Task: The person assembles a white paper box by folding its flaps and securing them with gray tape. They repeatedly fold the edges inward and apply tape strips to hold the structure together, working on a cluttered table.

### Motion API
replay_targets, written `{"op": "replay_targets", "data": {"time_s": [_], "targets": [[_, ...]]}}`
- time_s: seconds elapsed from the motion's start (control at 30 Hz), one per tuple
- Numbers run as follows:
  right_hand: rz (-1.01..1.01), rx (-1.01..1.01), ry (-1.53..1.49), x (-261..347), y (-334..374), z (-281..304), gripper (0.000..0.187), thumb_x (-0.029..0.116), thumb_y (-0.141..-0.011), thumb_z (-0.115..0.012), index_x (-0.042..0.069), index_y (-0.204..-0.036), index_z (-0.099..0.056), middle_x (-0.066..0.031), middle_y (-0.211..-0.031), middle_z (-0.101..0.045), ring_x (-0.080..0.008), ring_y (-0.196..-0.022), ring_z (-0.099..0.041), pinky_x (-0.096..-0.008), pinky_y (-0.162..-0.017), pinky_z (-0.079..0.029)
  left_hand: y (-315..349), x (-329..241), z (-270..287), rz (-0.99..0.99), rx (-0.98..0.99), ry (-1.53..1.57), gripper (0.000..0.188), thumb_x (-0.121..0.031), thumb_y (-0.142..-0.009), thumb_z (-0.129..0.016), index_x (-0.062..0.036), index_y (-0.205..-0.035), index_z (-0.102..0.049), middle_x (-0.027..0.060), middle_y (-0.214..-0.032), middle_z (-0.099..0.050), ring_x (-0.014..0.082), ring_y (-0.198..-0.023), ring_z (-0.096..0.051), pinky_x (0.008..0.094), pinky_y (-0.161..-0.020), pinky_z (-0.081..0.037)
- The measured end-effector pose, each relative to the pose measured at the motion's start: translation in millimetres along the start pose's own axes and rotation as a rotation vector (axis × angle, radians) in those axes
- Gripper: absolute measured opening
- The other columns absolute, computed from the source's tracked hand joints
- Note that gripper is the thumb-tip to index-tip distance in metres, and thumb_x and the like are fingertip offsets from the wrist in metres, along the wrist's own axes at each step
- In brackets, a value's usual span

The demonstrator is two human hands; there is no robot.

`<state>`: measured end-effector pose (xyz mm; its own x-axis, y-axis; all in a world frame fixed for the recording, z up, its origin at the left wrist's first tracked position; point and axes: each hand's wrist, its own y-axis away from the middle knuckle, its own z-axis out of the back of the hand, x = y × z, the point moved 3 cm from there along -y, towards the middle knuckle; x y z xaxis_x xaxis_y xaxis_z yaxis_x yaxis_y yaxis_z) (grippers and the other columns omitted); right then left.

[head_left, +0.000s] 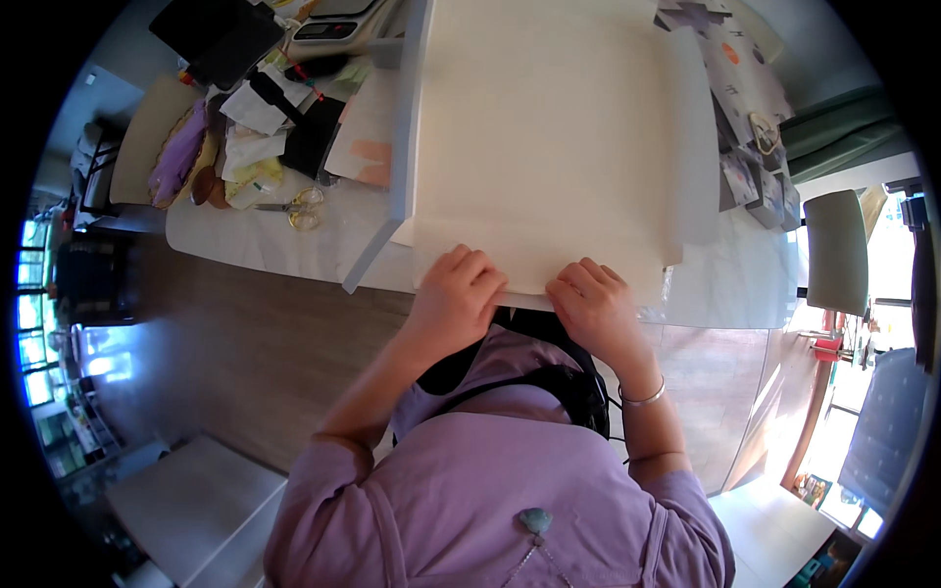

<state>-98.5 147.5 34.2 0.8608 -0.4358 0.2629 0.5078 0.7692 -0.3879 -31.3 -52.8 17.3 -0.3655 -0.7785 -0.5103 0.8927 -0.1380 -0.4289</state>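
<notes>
The cream sheet (549,147) lies spread over the bench (735,279), bordered on its left by an upright pale wall (407,127) and on its right by a pale side flap (698,147). Your left hand (456,299) is clamped on the sheet's near edge, left of its middle, fingers curled. Your right hand (596,306) is clamped on the same edge, farther right; the two hands are apart.

Status, as judged: the sheet's broad area is laid out and looks smooth. The near edge is being worked and is not yet released. The end flap (372,255) at the sheet's near left corner angles outward, unfolded. The sheet's far edge is out of view; you cannot confirm its condition.

Left of the sheet, note the scissors (292,208); right of it, the stacked packages (735,78).
</notes>
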Motion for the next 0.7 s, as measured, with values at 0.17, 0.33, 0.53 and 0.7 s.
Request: {"op": "replay_targets", "data": {"time_s": [0.17, 0.33, 0.53, 0.7], "targets": [[-0.004, 0.044, -0.020, 3.0, -7.3, -5.1, 0.011, 0.008, -0.080, -0.071, 0.009, -0.079, -0.061, -0.0035, -0.078, -0.051, -0.0210, -0.076, -0.059, -0.0347, -0.063, -0.048, -7.3, -15.9, -29.4, -0.103, -0.069, 0.004, 0.017, -0.011, -0.074, -0.082, -0.0076, -0.087, -0.071, 0.0036, -0.088, -0.061, 0.0262, -0.085, -0.059, 0.0394, -0.075, -0.050], [-0.028, 0.045, -0.044, -1.2, -2.3, 0.8, 0.011, 0.007, -0.079, -0.072, 0.009, -0.080, -0.061, -0.0033, -0.080, -0.053, -0.0221, -0.076, -0.058, -0.0355, -0.065, -0.049, -11.4, -11.8, -30.8, -0.067, -0.033, 0.065, 0.011, -0.011, -0.077, -0.080, -0.0088, -0.083, -0.070, 0.0022, -0.086, -0.061, 0.0238, -0.086, -0.059, 0.0382, -0.076, -0.049], [-0.048, -0.025, -0.062, -9.0, 16.1, 12.4, 0.012, 0.004, -0.077, -0.073, 0.009, -0.083, -0.064, -0.0034, -0.083, -0.056, -0.0227, -0.079, -0.059, -0.0360, -0.068, -0.049, -14.0, -11.8, -25.7, -0.072, -0.001, 0.085, 0.013, -0.011, -0.076, -0.081, -0.0084, -0.082, -0.071, 0.0023, -0.084, -0.061, 0.0249, -0.082, -0.059, 0.0386, -0.073, -0.049], [-0.090, 0.029, -0.080, -9.8, 15.2, 8.5, 0.017, 0.001, -0.074, -0.077, 0.008, -0.084, -0.066, -0.0045, -0.085, -0.061, -0.0259, -0.080, -0.061, -0.0390, -0.070, -0.051, -20.7, -29.4, -40.1, -0.146, -0.023, 0.060, 0.014, -0.013, -0.075, -0.082, -0.0093, -0.082, -0.070, 0.0019, -0.084, -0.061, 0.0245, -0.081, -0.058, 0.0383, -0.071, -0.048]]}}
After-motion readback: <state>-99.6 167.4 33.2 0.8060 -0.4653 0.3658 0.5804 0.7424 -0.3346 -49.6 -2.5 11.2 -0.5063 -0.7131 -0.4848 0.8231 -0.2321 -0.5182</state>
